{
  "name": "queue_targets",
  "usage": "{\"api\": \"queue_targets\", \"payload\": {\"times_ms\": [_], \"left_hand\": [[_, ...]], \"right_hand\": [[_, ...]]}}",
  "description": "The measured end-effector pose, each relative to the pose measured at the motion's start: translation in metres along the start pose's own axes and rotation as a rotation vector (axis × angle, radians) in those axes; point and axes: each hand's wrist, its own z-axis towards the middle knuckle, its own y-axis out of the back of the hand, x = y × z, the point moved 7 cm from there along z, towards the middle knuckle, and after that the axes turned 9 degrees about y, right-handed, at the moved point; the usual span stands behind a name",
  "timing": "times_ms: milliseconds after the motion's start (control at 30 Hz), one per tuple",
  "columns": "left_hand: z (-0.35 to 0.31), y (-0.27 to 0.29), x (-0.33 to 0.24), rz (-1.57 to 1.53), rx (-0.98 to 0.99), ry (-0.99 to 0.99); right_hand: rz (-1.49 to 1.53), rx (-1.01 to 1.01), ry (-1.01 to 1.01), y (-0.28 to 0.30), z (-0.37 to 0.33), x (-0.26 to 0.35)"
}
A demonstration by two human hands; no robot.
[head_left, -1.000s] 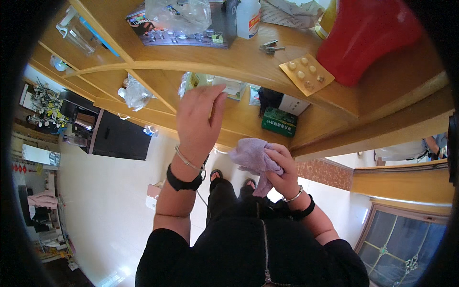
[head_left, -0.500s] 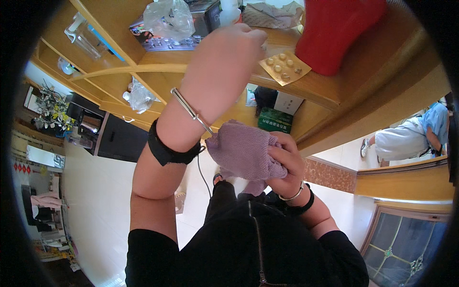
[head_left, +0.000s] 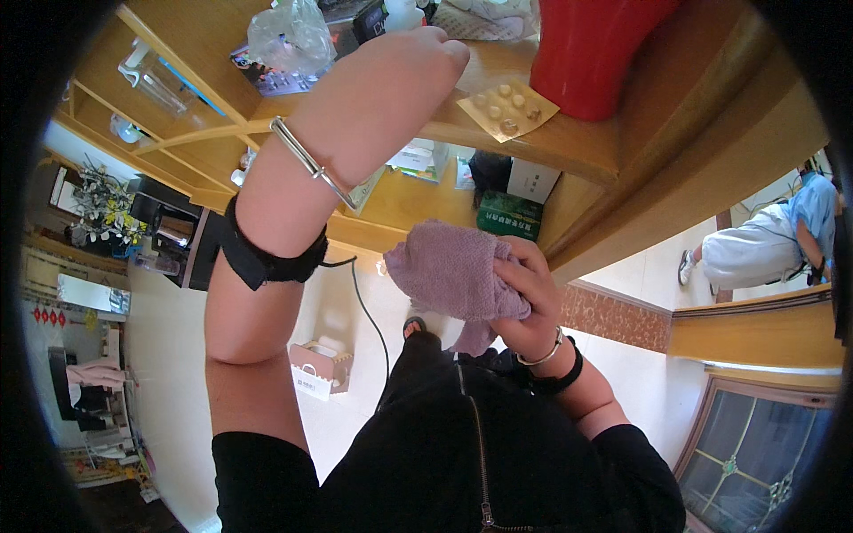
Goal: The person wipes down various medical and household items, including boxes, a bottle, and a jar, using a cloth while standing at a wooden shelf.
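Observation:
My left hand (head_left: 437,59) reaches over the cabinet shelf (head_left: 498,64), its fingers curled down and mostly out of sight behind the knuckles. Whatever they grip there is hidden. To the right of that hand, a gold blister pack (head_left: 508,108) of round pills lies at the shelf's front edge. A bundled purple cloth (head_left: 449,271) is in my right hand (head_left: 531,300), held below shelf height in front of my body. The fingers wrap over the cloth's right side, and a loose end hangs down.
A tall red object (head_left: 593,58) stands behind the blister pack. Crumpled paper (head_left: 487,19) and a clear plastic bag (head_left: 291,37) sit farther left. Below are a green box (head_left: 509,216) and a white box (head_left: 533,180). A bag (head_left: 322,366) stands on the floor; another person (head_left: 771,240) is at right.
My left arm has shifted left and slightly up in view, showing more of the lower shelf and the floor bag. My right hand still holds the cloth.

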Motion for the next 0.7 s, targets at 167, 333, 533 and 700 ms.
{"api": "queue_targets", "payload": {"times_ms": [167,333,533,700], "left_hand": [[0.002,-0.002,-0.006,0.084,-0.012,-0.081],[0.004,0.003,-0.002,-0.007,-0.004,-0.136],[0.014,0.015,0.0,-0.273,-0.035,-0.005],[0.022,0.019,0.003,-0.569,-0.041,0.057]], "right_hand": [[0.006,-0.016,-0.028,0.002,-0.005,-0.004],[-0.005,-0.01,-0.034,0.002,-0.006,-0.005],[0.004,-0.008,-0.033,0.004,-0.008,-0.008],[-0.005,-0.016,-0.045,0.007,-0.01,-0.008]]}}
